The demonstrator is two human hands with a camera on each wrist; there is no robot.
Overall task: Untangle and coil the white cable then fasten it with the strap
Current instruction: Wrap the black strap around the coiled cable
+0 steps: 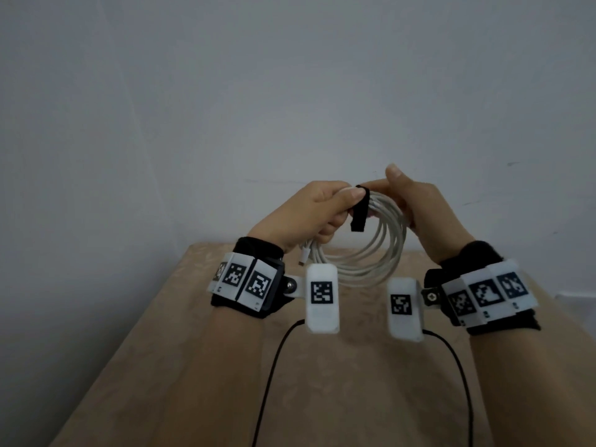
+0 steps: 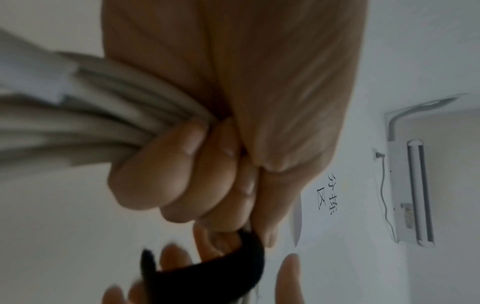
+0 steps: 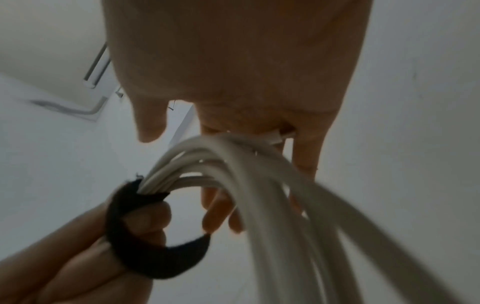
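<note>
The white cable (image 1: pixel 380 253) is wound into a round coil and held in the air above the table. My left hand (image 1: pixel 332 204) grips the coil's top left, fingers curled round the bundled strands (image 2: pixel 91 123). A black strap (image 1: pixel 358 214) is looped over the bundle beside my left fingers, one end hanging loose (image 3: pixel 145 253). My right hand (image 1: pixel 400 198) is at the coil's top right, thumb raised. Its fingers (image 3: pixel 306 156) lie fairly straight behind the strands (image 3: pixel 259 195), and its index tip reaches the strap's top. A cable plug (image 1: pixel 303 256) dangles below my left wrist.
A beige patterned table (image 1: pixel 322 398) lies below the hands, against a plain pale wall. Two black leads (image 1: pixel 274 366) run from the wrist cameras down across it. An air conditioner (image 2: pixel 413 191) hangs on the wall in the left wrist view.
</note>
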